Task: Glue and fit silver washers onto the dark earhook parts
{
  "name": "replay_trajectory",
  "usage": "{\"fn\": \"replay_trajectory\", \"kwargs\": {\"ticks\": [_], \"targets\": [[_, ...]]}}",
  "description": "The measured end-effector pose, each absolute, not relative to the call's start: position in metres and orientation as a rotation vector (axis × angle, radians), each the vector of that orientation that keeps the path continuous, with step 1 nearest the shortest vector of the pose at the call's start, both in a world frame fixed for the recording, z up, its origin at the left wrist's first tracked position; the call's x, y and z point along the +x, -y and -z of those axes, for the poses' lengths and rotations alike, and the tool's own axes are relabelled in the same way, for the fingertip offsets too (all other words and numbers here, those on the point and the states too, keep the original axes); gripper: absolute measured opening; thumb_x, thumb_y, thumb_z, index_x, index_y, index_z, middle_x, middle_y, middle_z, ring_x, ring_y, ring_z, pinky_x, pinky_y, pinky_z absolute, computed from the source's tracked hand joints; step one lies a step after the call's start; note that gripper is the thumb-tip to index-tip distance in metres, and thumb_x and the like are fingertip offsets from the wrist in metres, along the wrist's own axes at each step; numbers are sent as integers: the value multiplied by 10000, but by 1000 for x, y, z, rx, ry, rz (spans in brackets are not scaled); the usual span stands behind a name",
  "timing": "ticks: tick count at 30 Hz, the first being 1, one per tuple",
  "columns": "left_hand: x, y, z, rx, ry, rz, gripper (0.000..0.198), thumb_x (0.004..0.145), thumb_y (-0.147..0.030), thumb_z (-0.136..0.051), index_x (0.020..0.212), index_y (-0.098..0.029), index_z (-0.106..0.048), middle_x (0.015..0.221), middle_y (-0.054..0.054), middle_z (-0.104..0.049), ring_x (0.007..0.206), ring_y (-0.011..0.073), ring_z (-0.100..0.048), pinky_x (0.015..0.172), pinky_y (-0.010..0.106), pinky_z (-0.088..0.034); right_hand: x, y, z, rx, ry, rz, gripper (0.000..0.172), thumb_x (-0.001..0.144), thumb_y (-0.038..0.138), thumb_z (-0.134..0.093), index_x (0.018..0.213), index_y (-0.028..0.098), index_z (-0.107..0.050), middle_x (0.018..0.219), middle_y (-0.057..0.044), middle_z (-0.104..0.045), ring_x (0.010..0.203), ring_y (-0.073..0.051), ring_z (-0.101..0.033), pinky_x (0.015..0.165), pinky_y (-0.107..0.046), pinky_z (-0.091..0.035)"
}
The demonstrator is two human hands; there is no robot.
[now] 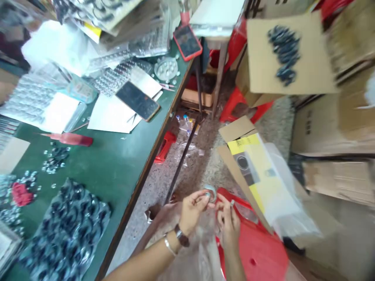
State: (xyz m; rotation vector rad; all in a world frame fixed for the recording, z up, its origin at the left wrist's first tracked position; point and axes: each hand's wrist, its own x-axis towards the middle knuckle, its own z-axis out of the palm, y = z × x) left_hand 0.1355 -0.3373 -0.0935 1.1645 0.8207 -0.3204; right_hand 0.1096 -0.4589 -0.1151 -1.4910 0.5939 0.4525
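Both my hands are low in the middle, over a red plastic stool point(258, 249) beside the green table point(117, 164). My left hand point(191, 212), with a watch and bangle on the wrist, pinches a small roll of clear tape point(210, 192). My right hand point(227, 222) is closed beside it, fingers touching the roll or its tape end. A clear plastic bag point(205, 249) hangs below the hands.
The table holds plastic packs of small dark parts point(67, 230), loose clear beads point(54, 158), a red tool point(70, 139), papers, a dark phone point(137, 100) and a red-cased phone point(187, 42). Cardboard boxes point(331, 117) crowd the right. An open box with a yellow label point(249, 164) lies on the floor.
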Motion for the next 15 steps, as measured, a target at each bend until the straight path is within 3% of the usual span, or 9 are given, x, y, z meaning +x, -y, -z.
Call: {"fn": "replay_trajectory", "kwargs": {"ticks": [4,6,10,15], "targets": [[140,319,-35,1097,-693,349,445,686,-384,-807,1043,-141,-703,816,90,-738,726,217,-714,685,294,-565,161,457,-2,-1459,-318,-461,297,855,470,-615,878,183,-685,725,-36,-667,698,-170,-614,673,-263,-478],[136,307,-75,1076,-658,330,461,682,-350,-816,1075,-145,-693,859,97,-740,758,222,-717,683,288,-567,171,446,-37,-1410,-239,-510,278,838,432,-650,731,175,-662,668,-26,-649,640,-152,-595,629,-250,-471],[123,285,-115,990,-631,233,514,683,-273,-827,1148,-143,-651,959,118,-730,844,221,-713,743,287,-564,179,413,-72,-1171,-287,-645,327,773,437,-717,634,166,-597,538,14,-573,457,-89,-492,457,-202,-403],[98,249,-136,985,-682,85,519,679,-266,-830,1148,-141,-645,949,111,-729,844,211,-710,720,263,-557,180,365,-96,-1105,-272,-851,374,718,473,-753,625,157,-577,417,61,-484,289,-16,-266,289,-157,-180]]}}
